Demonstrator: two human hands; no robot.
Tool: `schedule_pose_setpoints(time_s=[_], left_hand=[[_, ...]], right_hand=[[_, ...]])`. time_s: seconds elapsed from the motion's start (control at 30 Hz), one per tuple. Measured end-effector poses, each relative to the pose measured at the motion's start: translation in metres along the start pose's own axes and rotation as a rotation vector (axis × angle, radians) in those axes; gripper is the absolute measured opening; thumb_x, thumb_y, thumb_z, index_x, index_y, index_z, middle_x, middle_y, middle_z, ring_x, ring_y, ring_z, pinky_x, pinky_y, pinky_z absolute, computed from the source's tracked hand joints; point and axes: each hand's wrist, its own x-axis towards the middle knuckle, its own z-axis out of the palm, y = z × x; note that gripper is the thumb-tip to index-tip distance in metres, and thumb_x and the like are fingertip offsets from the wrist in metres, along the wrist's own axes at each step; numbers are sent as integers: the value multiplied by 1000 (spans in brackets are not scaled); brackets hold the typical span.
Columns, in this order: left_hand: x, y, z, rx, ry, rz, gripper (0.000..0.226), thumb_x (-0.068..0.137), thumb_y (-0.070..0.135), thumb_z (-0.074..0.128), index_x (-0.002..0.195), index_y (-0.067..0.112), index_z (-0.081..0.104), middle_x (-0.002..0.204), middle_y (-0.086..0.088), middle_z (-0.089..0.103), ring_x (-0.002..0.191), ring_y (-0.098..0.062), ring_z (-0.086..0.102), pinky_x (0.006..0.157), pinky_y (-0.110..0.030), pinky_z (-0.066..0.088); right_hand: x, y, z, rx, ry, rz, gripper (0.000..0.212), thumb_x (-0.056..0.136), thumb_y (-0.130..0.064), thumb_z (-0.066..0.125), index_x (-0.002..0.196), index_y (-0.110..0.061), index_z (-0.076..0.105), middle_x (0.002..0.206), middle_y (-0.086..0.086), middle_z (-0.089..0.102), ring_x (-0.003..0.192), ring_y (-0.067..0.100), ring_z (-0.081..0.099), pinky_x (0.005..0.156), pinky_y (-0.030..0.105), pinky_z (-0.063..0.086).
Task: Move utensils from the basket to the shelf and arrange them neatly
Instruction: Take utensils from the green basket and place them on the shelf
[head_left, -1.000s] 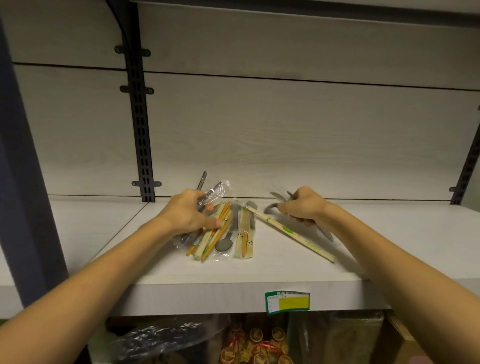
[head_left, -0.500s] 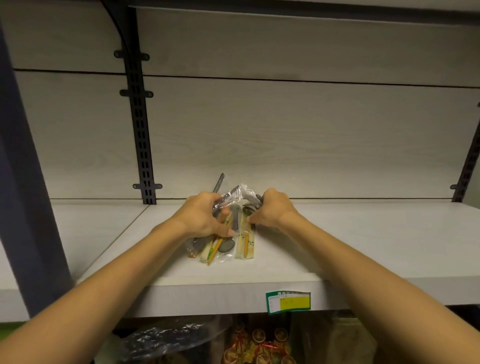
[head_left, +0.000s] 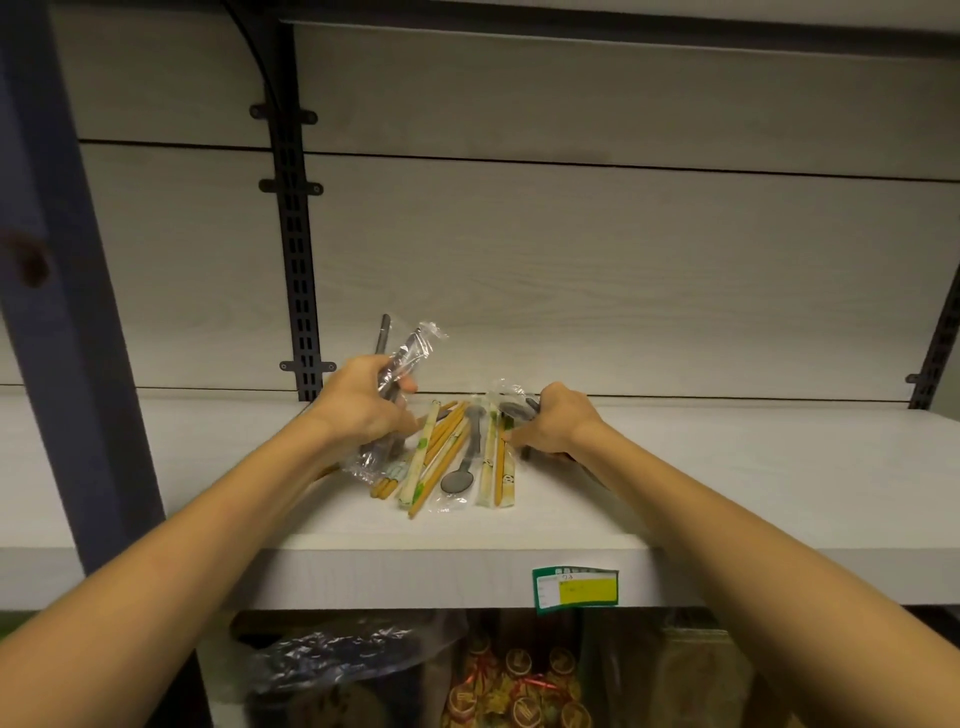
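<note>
On a pale shelf (head_left: 727, 483), a person's left hand (head_left: 363, 402) grips a clear-wrapped bundle (head_left: 400, 364) of grey utensils, tilted up. Beside it lie wrapped chopsticks (head_left: 441, 457) and a grey spoon (head_left: 460, 478). The right hand (head_left: 553, 421) curls around another wrapped utensil pack (head_left: 511, 408), touching the shelf. A green-yellow label (head_left: 575, 591) marks the shelf edge.

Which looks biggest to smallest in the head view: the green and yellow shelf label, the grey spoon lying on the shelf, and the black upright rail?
1. black upright rail
2. grey spoon
3. shelf label, though it sits nearer the camera, so its rank against the spoon is unsure.
</note>
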Motion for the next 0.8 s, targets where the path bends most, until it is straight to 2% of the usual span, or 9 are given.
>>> schedule_pose_setpoints(time_s=[0.1, 0.23, 0.33, 0.43, 0.5, 0.57, 0.67, 0.73, 0.8], left_hand=[[2, -8, -11, 60, 35, 3, 33, 73, -7, 73, 95, 14, 60, 86, -9, 59, 64, -21, 57, 51, -28, 48], [2, -17, -16, 175, 59, 20, 28, 73, -3, 72, 88, 17, 62, 81, -6, 61, 69, -22, 59, 60, -29, 49], [1, -21, -12, 253, 32, 39, 28, 72, 11, 81, 88, 20, 61, 83, -4, 61, 75, -19, 58, 65, -29, 47], [2, -24, -5, 274, 9, 39, 35, 69, 24, 85, 93, 19, 60, 86, -2, 62, 78, -18, 58, 66, -29, 46], [1, -26, 1, 275, 10, 48, 38, 69, 28, 85, 96, 17, 60, 88, 2, 60, 80, -14, 55, 63, -25, 41], [1, -26, 5, 272, 9, 74, 39, 68, 31, 85, 95, 18, 60, 89, 6, 58, 78, -10, 52, 61, -22, 38], [1, -25, 5, 263, -27, 92, 35, 68, 30, 85, 89, 22, 59, 83, 10, 57, 75, -5, 51, 63, -20, 38], [2, -24, 3, 277, -57, 86, 34, 69, 27, 85, 90, 22, 58, 82, 9, 58, 74, -6, 53, 61, -19, 39], [3, -24, 1, 301, -52, 81, 33, 70, 24, 85, 89, 22, 58, 83, 6, 60, 73, -8, 55, 59, -18, 39]], right_hand=[[-1, 0, -2, -8, -10, 18, 20, 81, -16, 71, 77, -13, 52, 72, 3, 56, 61, 15, 52, 49, 25, 41], [-8, 0, -13, 104, -17, 34, 15, 80, -16, 67, 72, -10, 55, 63, 3, 58, 51, 14, 51, 49, 25, 44], [-12, -3, -22, 272, -4, 29, 13, 79, -14, 63, 69, -8, 58, 62, 5, 57, 48, 15, 47, 45, 24, 38], [-11, -11, -25, 417, 39, 7, 14, 82, -9, 51, 70, -6, 57, 63, 9, 57, 45, 17, 46, 43, 26, 36], [-12, -20, -19, 461, 55, -36, 20, 87, -14, 51, 69, -8, 55, 61, 7, 53, 45, 16, 44, 44, 27, 35], [-12, -30, -11, 488, 50, -74, 31, 92, -31, 54, 68, -12, 54, 59, 3, 51, 46, 15, 43, 46, 27, 36], [-6, -40, 5, 398, -5, -88, 28, 87, -39, 61, 76, -15, 55, 68, 1, 54, 57, 16, 50, 51, 29, 40], [-2, -41, 15, 204, -40, -77, 21, 82, -30, 67, 85, -14, 54, 79, 1, 56, 70, 19, 56, 59, 30, 45], [0, -42, 21, 71, -56, -49, 19, 82, -21, 66, 90, -14, 51, 82, 2, 56, 74, 18, 56, 63, 30, 46]])
